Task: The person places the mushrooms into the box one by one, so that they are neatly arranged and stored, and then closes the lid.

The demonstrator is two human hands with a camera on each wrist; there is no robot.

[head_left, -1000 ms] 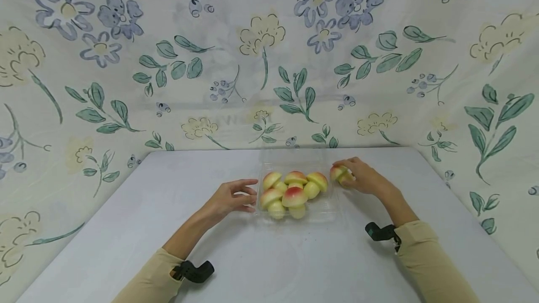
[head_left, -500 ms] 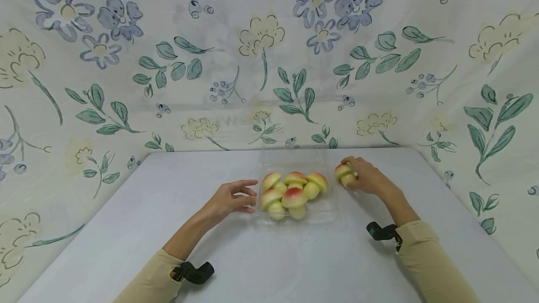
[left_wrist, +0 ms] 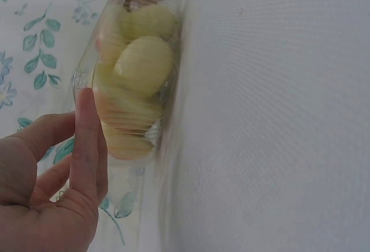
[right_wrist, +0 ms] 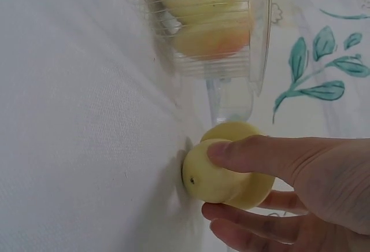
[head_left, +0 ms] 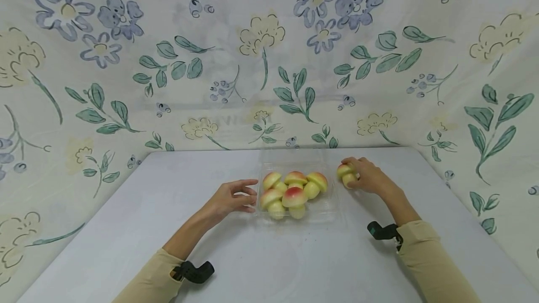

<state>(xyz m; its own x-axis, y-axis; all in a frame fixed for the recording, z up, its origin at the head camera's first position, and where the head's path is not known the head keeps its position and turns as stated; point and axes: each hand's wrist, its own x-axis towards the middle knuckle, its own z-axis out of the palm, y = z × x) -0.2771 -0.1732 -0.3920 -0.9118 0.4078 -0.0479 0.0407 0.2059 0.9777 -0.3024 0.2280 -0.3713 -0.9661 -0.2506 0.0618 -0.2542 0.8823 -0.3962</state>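
Observation:
A yellow mushroom-shaped piece with a reddish cap (head_left: 345, 169) stands on the table just right of a clear plastic box (head_left: 327, 208). My right hand (head_left: 369, 177) holds it, thumb on its pale stem (right_wrist: 205, 171) and fingers on the other side in the right wrist view. Inside the box lie several similar mushroom pieces (head_left: 294, 196), bunched toward the left and middle. My left hand (head_left: 230, 198) is at the box's left wall, its fingers fairly straight and fingertips right at the plastic (left_wrist: 84, 81).
Behind the box lies its clear flat lid (head_left: 293, 155). A white table (head_left: 269, 261) spreads beneath everything. At its back edge hangs a floral cloth (head_left: 236, 74). Each wrist wears a black camera, such as the left one (head_left: 195, 272).
My right hand has shifted slightly right with the mushroom piece, which now stands more upright and a little farther from the box. My left hand and the box have stayed put.

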